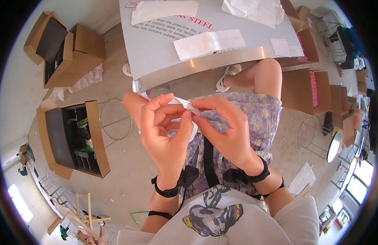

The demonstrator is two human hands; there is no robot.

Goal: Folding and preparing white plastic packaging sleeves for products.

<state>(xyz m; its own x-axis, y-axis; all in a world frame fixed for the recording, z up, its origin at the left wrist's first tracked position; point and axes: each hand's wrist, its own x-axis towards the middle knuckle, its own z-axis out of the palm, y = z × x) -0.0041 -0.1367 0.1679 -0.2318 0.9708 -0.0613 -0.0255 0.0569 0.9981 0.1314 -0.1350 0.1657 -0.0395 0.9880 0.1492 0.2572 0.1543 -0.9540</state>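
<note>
Packet [185, 104] lies crosswise, pinched between both hands' fingers [195, 116].

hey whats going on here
A seated person is working a small white piece of paper or plastic with both bare hands over their lap. The left hand and the right hand pinch it between thumb and fingers, close together, just below the edge of a metal table. More white packets lie on that table, untouched. Open cardboard boxes sit on the floor to the person's left, and more stand to the right.
</note>
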